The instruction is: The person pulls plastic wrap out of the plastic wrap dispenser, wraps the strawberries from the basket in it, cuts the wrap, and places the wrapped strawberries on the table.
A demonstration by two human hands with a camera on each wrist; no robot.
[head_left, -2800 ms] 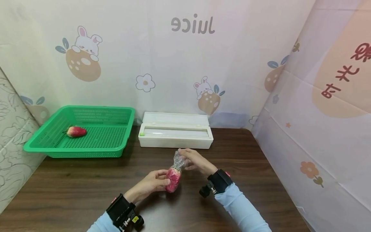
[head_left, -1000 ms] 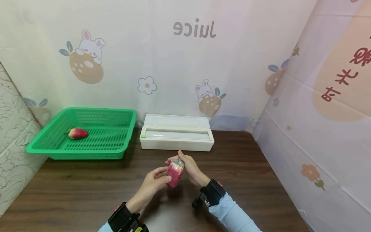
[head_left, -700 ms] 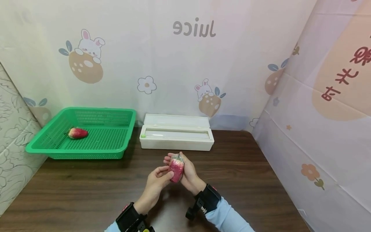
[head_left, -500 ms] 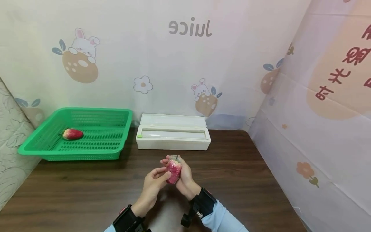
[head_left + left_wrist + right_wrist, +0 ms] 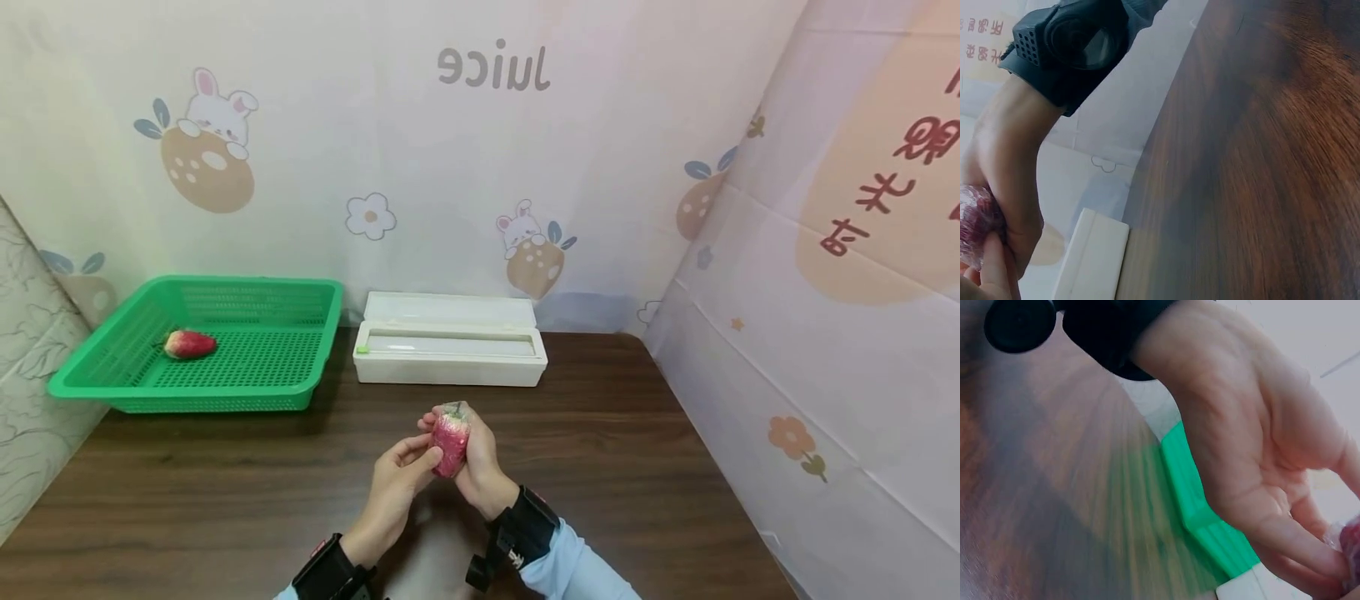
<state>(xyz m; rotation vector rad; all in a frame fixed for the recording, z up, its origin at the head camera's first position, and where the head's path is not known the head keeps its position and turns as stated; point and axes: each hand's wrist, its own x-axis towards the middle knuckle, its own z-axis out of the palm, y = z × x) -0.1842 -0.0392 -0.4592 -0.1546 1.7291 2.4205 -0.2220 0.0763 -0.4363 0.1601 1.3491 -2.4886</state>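
A red fruit in clear film [image 5: 452, 440], pale and green at its top, stands roughly upright between both hands above the table [image 5: 225, 500]. The left hand [image 5: 393, 492] pinches its lower left side, thumb in front. Behind it, the right hand [image 5: 483, 467] cups the upper right side, with fingertips showing past the fruit's left edge. In the left wrist view the right hand [image 5: 1010, 162] curves around the wrapped fruit [image 5: 975, 225]; the right wrist view shows the left hand [image 5: 1241, 437] with fingers on the fruit [image 5: 1352, 550]. The film's back side is hidden.
A green basket [image 5: 217, 390] at the back left holds another red fruit [image 5: 191, 344]. A white box [image 5: 450, 371] with its lid raised stands at the back centre, behind the hands. Printed cloth walls [image 5: 450, 167] border the table's back and sides.
The right hand has moved from the loose film above the fruit down to its side and back. The film's tail no longer stands up. Lately, both hands have barely moved.
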